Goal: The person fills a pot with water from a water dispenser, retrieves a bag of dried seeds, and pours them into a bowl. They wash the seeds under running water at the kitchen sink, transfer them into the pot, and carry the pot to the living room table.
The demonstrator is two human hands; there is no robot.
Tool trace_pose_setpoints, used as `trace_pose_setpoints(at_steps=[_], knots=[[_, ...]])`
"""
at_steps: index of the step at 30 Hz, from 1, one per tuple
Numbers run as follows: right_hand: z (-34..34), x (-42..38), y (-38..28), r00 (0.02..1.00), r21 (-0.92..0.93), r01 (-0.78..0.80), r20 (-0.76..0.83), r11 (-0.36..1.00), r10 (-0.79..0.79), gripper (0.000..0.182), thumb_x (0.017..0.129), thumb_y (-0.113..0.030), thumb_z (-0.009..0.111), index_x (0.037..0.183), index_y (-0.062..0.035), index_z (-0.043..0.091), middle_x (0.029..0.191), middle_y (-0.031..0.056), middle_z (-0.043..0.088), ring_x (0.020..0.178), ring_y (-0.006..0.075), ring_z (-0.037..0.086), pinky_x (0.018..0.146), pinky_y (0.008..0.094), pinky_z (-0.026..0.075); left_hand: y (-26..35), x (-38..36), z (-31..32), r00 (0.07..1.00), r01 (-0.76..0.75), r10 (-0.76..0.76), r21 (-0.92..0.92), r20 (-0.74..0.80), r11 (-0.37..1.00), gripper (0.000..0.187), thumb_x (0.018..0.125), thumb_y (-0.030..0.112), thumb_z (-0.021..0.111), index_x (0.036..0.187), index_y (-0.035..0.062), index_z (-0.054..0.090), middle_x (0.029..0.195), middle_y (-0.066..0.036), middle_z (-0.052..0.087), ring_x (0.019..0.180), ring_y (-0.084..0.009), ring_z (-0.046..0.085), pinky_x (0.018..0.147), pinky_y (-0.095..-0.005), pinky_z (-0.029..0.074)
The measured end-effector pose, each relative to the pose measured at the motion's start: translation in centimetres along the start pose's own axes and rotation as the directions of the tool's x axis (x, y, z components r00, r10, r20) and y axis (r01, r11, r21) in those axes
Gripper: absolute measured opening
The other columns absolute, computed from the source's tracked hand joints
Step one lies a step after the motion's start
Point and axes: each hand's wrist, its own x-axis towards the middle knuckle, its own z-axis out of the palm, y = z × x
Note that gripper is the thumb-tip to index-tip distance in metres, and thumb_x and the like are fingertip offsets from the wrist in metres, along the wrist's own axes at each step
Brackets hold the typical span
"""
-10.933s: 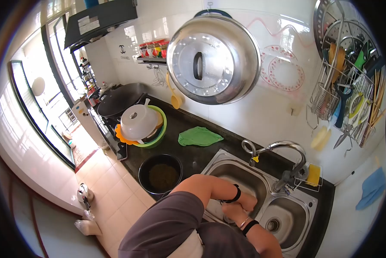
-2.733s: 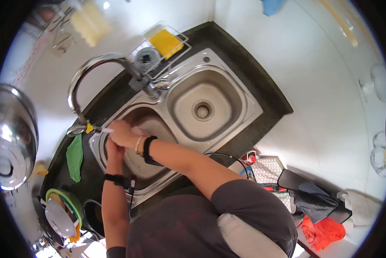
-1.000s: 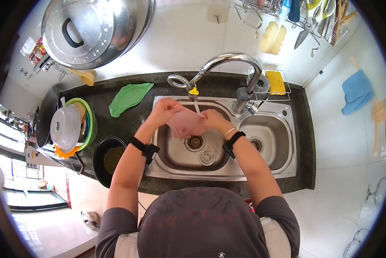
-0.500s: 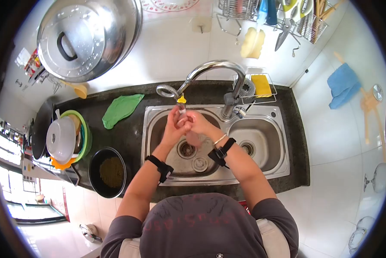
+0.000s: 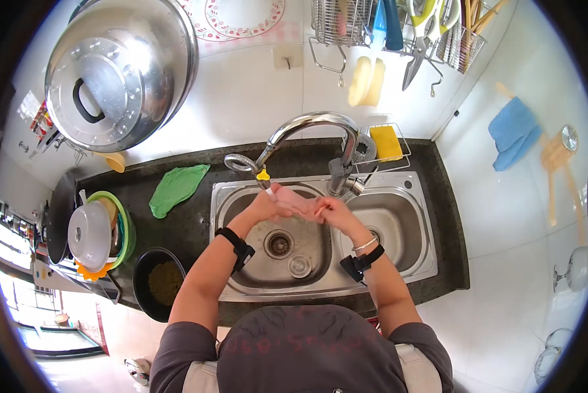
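Observation:
A limp pink piece point(image 5: 297, 202), cloth-like or meat-like, is stretched between my hands over the left basin of the steel sink point(image 5: 294, 288). My left hand point(image 5: 266, 207) grips one end just under the faucet's yellow nozzle point(image 5: 262, 175), where a thin white stream seems to run. At the other end, my right hand point(image 5: 335, 213) pinches the piece near the divider between the basins. Below lie the drain point(image 5: 279, 243) and a small round strainer point(image 5: 299, 266) on the basin floor. The curved chrome faucet point(image 5: 313, 119) arches above.
Left of the sink are a green cloth point(image 5: 178, 190), a black pot point(image 5: 142, 278) with brownish contents and a green basin point(image 5: 128, 236) of stacked dishes. A large lidded steel pot point(image 5: 137, 72) stands behind. A yellow sponge point(image 5: 387, 143) sits in a rack; scissors point(image 5: 425, 36) hang above.
My hands were together under the nozzle and have parted. The right hand moved right, spreading the pink piece sideways. The camera view has shifted slightly.

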Motion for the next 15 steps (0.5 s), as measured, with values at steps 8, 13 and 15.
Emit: trace_pose_setpoints(at_steps=[8,13,15], knots=[[-6.8,2.8,3.9,0.303,-0.681,-0.287,-0.731,0.673,-0.611,0.033,0.067,-0.014,0.064,0.092,0.0049,0.054,0.082,0.0161,0.058,0.075,0.0265,0.056,0.069,0.0343,0.045,-0.4,-2.7,0.6,0.937,-0.234,0.286,0.243,-0.203,0.941,0.027,0.066,0.002,0.069,0.09,0.0031,0.055,0.09,-0.011,0.06,0.083,-0.0211,0.059,0.072,-0.0345,0.049],[-6.0,1.3,-3.4,0.772,-0.118,0.175,-0.599,0.977,-0.211,0.034,0.069,-0.008,0.062,0.099,0.0064,0.051,0.09,0.0177,0.057,0.085,0.0274,0.054,0.075,0.0364,0.044,-0.4,-4.3,1.1,0.994,-0.037,0.023,-0.127,-0.107,0.991,0.027,0.068,-0.003,0.06,0.094,0.0031,0.057,0.098,-0.015,0.059,0.094,-0.0284,0.058,0.083,-0.0342,0.046],[-2.2,0.7,-1.1,0.532,-0.575,0.223,-0.605,0.787,-0.593,0.039,0.076,-0.013,0.06,0.11,0.0039,0.051,0.105,0.0151,0.054,0.092,0.0259,0.054,0.085,0.0342,0.041,-0.3,-4.4,1.6,0.98,-0.171,0.153,-0.137,-0.127,0.976,0.028,0.069,-0.006,0.057,0.096,0.0035,0.057,0.099,-0.015,0.059,0.097,-0.0305,0.056,0.087,-0.0341,0.045]])
